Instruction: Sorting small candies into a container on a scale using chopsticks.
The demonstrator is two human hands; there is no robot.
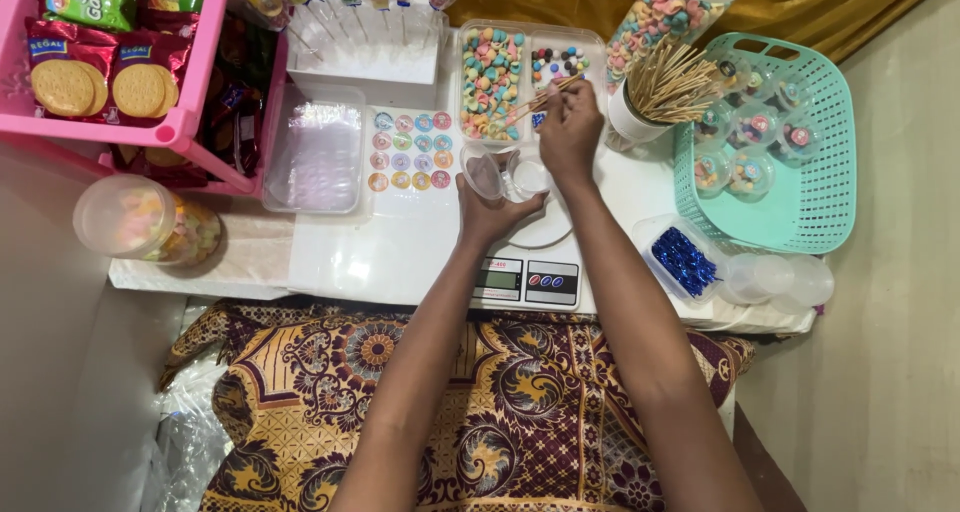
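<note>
My left hand [493,204] holds a small clear hinged plastic container [508,175], open, above the white pan of a digital kitchen scale [527,272]. My right hand [569,130] is just beyond it, pinching a thin wooden stick [541,99] whose tip reaches over the clear trays. One tray [491,80] is filled with pastel ring-shaped sweets; the smaller tray [560,64] beside it holds round coloured candies.
A cup of wooden skewers [668,87] stands right of the trays, with a teal basket [810,177] of filled clear containers beyond. Also there: a sticker sheet [409,152], an empty clear tray [317,150], a blue-tie tub [683,260], a sweets jar [145,222], a pink rack [130,52] of biscuit packs.
</note>
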